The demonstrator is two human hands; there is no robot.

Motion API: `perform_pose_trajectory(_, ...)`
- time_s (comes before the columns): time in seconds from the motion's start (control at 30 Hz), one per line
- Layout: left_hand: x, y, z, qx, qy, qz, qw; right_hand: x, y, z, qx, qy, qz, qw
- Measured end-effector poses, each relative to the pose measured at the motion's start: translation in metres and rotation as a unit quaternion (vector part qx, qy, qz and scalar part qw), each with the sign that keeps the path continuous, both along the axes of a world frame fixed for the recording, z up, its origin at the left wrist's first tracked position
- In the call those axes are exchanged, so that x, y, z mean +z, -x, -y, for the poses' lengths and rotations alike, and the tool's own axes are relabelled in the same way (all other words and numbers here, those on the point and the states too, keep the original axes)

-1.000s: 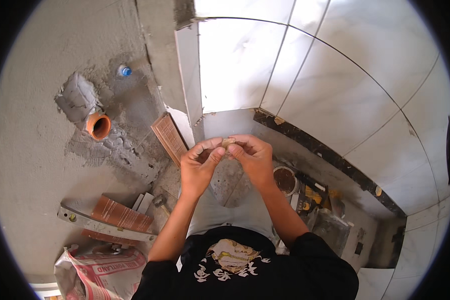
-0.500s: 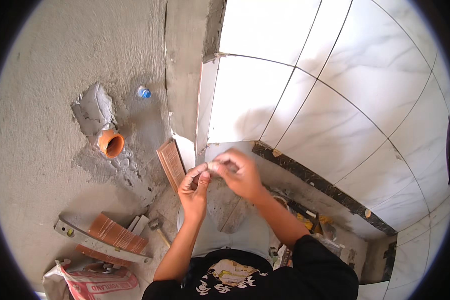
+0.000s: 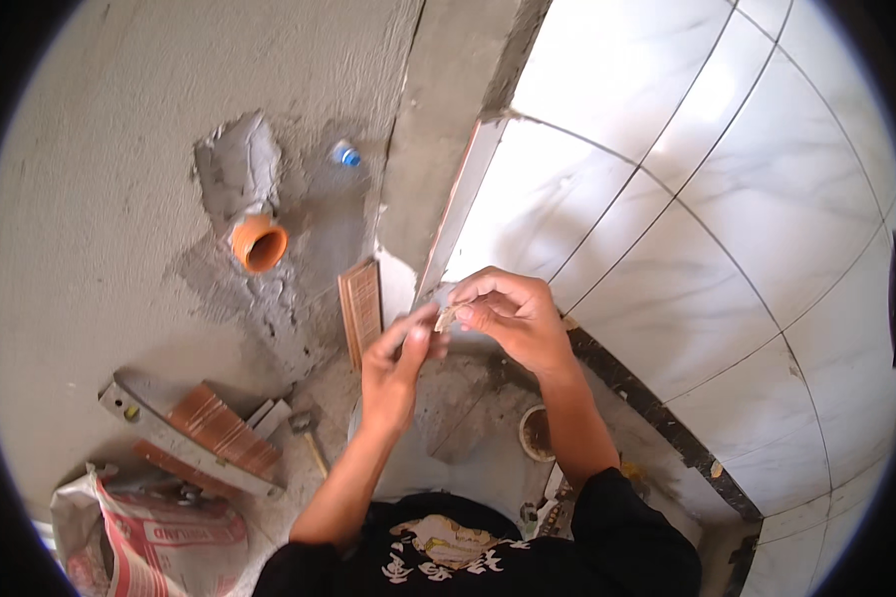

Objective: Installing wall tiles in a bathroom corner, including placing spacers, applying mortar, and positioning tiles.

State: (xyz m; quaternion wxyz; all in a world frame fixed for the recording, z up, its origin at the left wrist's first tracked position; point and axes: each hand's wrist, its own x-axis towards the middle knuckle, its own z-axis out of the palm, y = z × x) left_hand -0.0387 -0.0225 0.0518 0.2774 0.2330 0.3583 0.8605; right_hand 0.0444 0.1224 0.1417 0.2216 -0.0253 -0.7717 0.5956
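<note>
A small, pale beige strip-like piece (image 3: 446,319) is pinched between the thumb and fingers of my right hand (image 3: 513,316). It looks thin and bent; its exact kind is too small to make out. My left hand (image 3: 393,370) is raised close beside it, thumb up, with its fingertips at the piece's lower end. Blur on those fingers hides whether they grip it. Both hands are in front of the corner where the grey wall meets the tiled one.
An orange pipe end (image 3: 260,245) and a blue plug (image 3: 346,154) stick out of the plastered wall (image 3: 119,199). Brown tiles (image 3: 360,310) lean in the corner. Lower left are a spirit level (image 3: 184,438), a hammer (image 3: 309,438) and a cement bag (image 3: 159,537). A round container (image 3: 536,433) stands on the floor.
The view has shifted, so wall and tiles sit differently. My hands have drawn slightly apart, and more of the beige piece shows in my right fingers.
</note>
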Motion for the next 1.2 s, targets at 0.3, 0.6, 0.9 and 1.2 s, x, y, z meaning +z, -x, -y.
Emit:
perform_pose_trajectory(0.3, 0.01, -0.009, -0.005, -0.029, -0.102, -0.056, 0.993, -0.024, -0.022, 0.019, -0.05, -0.009, -0.127, 0.991)
perform_pose_trajectory(0.6, 0.018, -0.022, 0.0, -0.001, -0.066, -0.155, 0.986, -0.033, -0.053, 0.018, -0.057, -0.051, -0.18, 0.981)
perform_pose_trajectory(0.9, 0.025, -0.021, 0.007, 0.01, -0.079, -0.189, 0.979, -0.02, -0.061, 0.018, -0.024, -0.201, -0.206, 0.957)
perform_pose_trajectory(1.2, 0.031, -0.019, 0.023, 0.108, -0.018, -0.35, 0.93, -0.013, -0.06, 0.034, -0.039, -0.217, -0.201, 0.954)
